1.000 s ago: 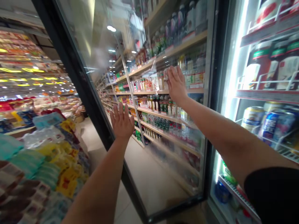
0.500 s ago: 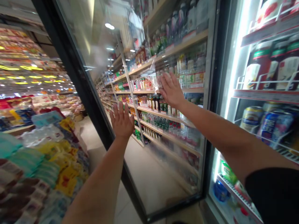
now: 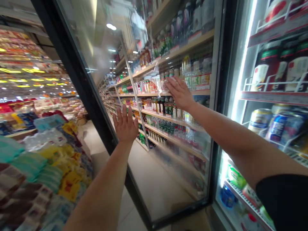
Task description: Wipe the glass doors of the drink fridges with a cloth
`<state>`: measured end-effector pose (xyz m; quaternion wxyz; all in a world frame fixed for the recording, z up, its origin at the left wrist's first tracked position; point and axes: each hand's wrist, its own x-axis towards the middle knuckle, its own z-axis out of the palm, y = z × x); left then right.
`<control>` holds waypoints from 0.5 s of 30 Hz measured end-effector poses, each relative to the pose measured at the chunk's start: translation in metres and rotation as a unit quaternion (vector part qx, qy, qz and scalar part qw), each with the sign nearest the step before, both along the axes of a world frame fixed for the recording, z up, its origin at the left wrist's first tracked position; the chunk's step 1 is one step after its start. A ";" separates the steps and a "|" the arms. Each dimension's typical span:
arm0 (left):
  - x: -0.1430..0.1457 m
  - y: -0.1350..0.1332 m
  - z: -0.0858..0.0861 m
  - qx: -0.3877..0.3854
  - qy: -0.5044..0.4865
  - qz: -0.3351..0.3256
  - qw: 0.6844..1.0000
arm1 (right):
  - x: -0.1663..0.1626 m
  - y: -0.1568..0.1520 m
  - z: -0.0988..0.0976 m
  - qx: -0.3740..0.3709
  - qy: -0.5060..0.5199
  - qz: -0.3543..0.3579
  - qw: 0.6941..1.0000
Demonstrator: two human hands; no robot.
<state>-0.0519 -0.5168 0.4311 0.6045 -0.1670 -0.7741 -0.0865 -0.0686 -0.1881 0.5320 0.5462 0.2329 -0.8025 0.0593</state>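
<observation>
A glass cooler door (image 3: 166, 173) with a black frame stands swung open in front of me. My left hand (image 3: 125, 126) rests on the glass near the door's outer frame, palm toward it, fingers spread. My right hand (image 3: 180, 93) lies flat against the glass higher up and further right, its fingers stretched and close together. At its fingertips is a pale patch; whether this is a thin cloth or a reflection I cannot tell. Bottles on wooden shelves (image 3: 166, 112) show in the glass behind both hands.
To the right stands the lit cooler, with dark bottles (image 3: 269, 67) and drink cans (image 3: 260, 120) on wire-fronted shelves (image 3: 271, 98). Packaged goods (image 3: 64, 157) are piled at the lower left, close to my left arm. A pale floor aisle (image 3: 92, 138) runs between pile and door.
My right hand has slid slightly right and down over the glass, its fingers now tilted more to the left. My left hand and the door have barely moved.
</observation>
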 end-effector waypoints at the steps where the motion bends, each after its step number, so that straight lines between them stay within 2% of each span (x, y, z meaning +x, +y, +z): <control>1: 0.000 0.000 0.000 0.000 0.001 -0.001 1.000 | -0.001 0.001 0.007 -0.031 0.000 -0.012 0.999; 4: 0.000 0.000 0.000 0.000 0.004 -0.005 1.000 | -0.005 0.002 0.031 -0.179 -0.002 -0.072 0.981; 6: 0.000 0.000 -0.001 -0.001 0.004 -0.006 1.000 | -0.004 -0.008 0.037 -0.213 0.002 -0.086 0.973; 8: 0.000 0.000 -0.001 -0.003 0.007 -0.002 1.000 | 0.000 -0.024 0.032 -0.150 0.010 -0.062 0.987; 10: 0.001 0.000 -0.001 -0.005 0.008 0.000 1.000 | 0.003 -0.042 0.026 -0.035 0.016 -0.016 0.999; 12: 0.002 0.001 -0.001 -0.006 0.006 0.001 1.000 | 0.004 -0.055 0.027 0.040 0.022 0.016 0.999; 13: 0.003 0.001 -0.001 -0.006 0.004 0.000 1.000 | 0.002 -0.059 0.031 0.044 0.026 0.020 0.999; 15: 0.004 0.001 -0.001 -0.006 0.001 0.000 1.000 | -0.001 -0.064 0.042 -0.009 0.030 0.003 1.000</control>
